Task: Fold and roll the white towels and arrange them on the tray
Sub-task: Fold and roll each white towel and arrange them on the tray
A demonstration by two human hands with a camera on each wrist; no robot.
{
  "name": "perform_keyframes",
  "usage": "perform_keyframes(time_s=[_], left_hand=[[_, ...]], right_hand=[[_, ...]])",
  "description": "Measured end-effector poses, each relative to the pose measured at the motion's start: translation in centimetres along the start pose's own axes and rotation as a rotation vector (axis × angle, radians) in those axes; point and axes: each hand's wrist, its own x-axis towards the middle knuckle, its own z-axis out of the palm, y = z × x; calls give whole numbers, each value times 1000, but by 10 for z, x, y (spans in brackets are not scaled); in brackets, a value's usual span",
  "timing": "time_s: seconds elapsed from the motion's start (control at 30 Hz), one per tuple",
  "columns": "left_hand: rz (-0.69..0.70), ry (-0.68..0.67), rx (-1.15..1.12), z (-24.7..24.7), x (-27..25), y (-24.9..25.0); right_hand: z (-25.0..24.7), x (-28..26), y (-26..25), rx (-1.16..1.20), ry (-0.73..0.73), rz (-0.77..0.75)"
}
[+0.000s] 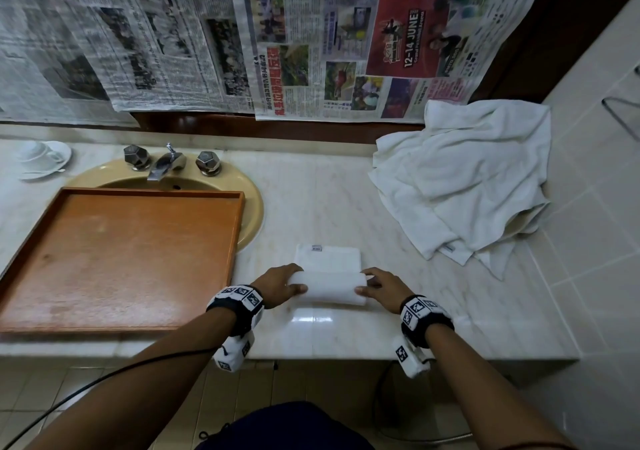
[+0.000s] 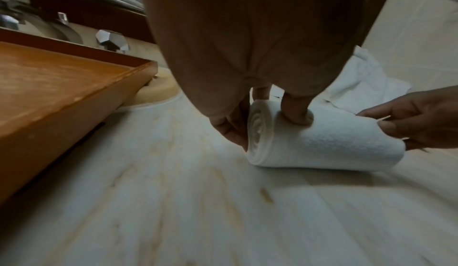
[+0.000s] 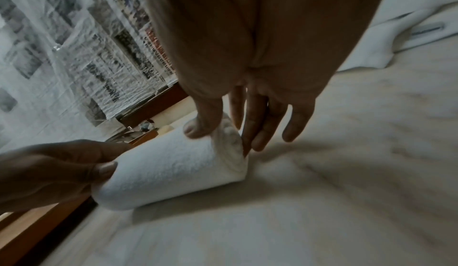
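A white towel [image 1: 328, 287] lies partly rolled on the marble counter [image 1: 311, 203], its flat folded end [image 1: 329, 257] stretching away from me. My left hand [image 1: 278, 285] grips the roll's left end [image 2: 257, 131], thumb pressed on top and fingers round the far side. My right hand [image 1: 379, 288] holds the right end [image 3: 230, 144], thumb on top and fingers down along the spiral end face. The wooden tray [image 1: 117, 259] sits to the left over the sink, with nothing in it. A pile of loose white towels [image 1: 464, 179] lies at the back right.
A beige sink [image 1: 252, 207] with chrome taps [image 1: 168, 162] lies behind the tray. A white cup and saucer [image 1: 43, 158] stand at the far left. Newspaper [image 1: 242, 34] covers the wall behind. A tiled wall [image 1: 595, 172] bounds the right side.
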Motion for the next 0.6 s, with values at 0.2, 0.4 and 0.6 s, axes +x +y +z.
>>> perform_keyframes(time_s=[0.2, 0.4, 0.6], left_hand=[[-25, 205, -69, 4, 1, 13], [226, 532, 189, 28, -12, 12], [295, 540, 397, 44, -31, -1]], right_hand=[[9, 2, -8, 17, 314, -87], [35, -10, -8, -184, 439, -308], [50, -25, 14, -387, 470, -416]])
